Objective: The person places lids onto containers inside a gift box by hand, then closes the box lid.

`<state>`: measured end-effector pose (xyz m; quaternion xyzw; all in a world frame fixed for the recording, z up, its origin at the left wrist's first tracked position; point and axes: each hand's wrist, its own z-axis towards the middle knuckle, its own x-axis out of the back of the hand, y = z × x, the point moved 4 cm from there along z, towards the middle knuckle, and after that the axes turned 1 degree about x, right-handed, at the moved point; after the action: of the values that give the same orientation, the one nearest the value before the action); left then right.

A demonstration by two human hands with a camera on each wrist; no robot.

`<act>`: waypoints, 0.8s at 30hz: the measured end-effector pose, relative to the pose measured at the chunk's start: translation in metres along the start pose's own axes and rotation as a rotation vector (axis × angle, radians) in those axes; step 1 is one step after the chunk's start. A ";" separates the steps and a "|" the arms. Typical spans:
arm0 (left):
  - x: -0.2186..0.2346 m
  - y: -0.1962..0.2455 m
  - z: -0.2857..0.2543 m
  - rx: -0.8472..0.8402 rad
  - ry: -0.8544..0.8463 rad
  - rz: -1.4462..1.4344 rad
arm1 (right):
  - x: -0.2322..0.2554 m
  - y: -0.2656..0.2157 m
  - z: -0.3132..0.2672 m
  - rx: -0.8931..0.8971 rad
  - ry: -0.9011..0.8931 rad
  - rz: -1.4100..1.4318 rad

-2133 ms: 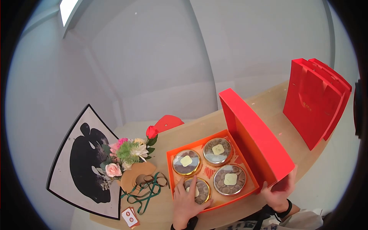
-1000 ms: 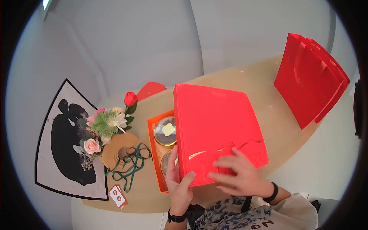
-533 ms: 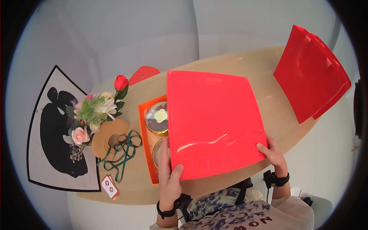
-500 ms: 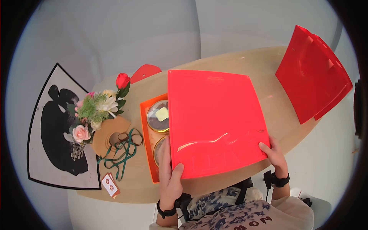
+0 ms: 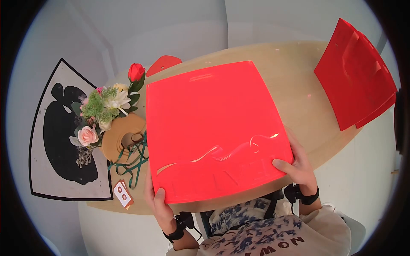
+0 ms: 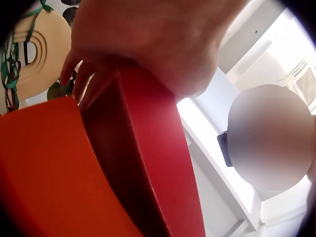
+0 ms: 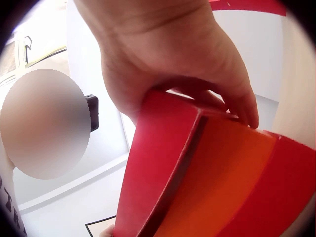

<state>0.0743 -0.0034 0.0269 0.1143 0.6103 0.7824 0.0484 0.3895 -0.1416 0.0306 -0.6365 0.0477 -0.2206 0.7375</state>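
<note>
A person holds a large red box lid (image 5: 213, 128) flat above the middle of a wooden tabletop (image 5: 299, 85). The left hand (image 5: 159, 205) grips the lid's near left corner, thumb on top and fingers curled beneath. The right hand (image 5: 297, 164) grips the near right corner likewise. At the tabletop's left edge sit a flower bouquet (image 5: 106, 111) and green ribbon (image 5: 130, 164); a red gift bag (image 5: 356, 77) stands at its right edge.
</note>
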 end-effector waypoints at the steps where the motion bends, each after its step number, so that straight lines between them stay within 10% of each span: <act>1: 0.002 -0.001 0.001 -0.005 -0.001 0.044 | -0.002 0.000 0.001 0.014 0.010 -0.005; 24: -0.009 -0.017 0.004 -0.021 0.040 0.073 | -0.006 0.007 0.020 -0.004 -0.003 -0.105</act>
<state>0.0828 0.0029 0.0108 0.1201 0.5982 0.7923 0.0088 0.3932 -0.1202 0.0260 -0.6400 0.0136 -0.2578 0.7237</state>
